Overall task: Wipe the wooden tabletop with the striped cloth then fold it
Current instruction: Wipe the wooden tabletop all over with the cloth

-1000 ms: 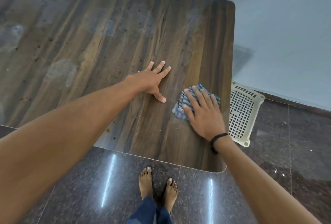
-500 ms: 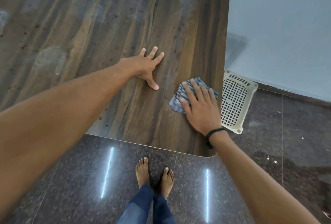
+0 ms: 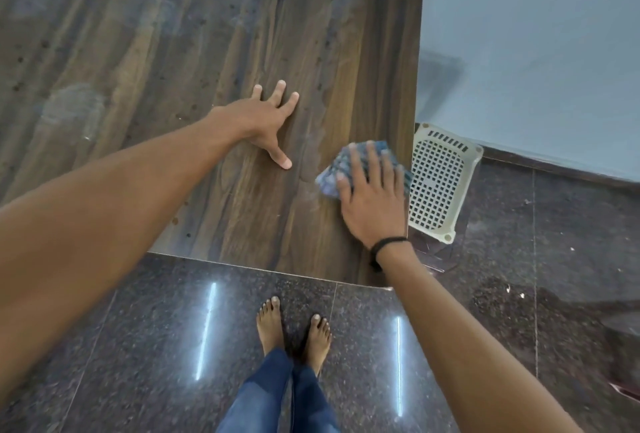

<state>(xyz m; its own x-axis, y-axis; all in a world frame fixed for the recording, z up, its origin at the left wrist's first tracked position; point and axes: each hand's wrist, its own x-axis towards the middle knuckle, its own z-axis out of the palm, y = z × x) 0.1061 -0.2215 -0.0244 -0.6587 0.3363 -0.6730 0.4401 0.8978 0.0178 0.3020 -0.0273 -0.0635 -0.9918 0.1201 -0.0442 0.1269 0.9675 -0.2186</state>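
Down on the polished dark granite floor (image 3: 138, 346), a cream perforated plastic basket (image 3: 440, 183) sits just beside the dark wood-grain tabletop (image 3: 173, 34), which hides the basket's left rim. Bare feet (image 3: 270, 325) stand at the table's near edge. The bunched blue striped cloth (image 3: 329, 176) lies near the tabletop's right edge, pressed under the flat, straight fingers of the right hand (image 3: 374, 204), which wears a black wristband (image 3: 384, 245). The left hand (image 3: 263, 121) rests palm-down on bare wood nearby, fingers splayed, grasping nothing.

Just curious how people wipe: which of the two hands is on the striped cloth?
The right hand, with the black wristband, presses the blue striped cloth; the left hand lies flat on the bare brown wooden tabletop.
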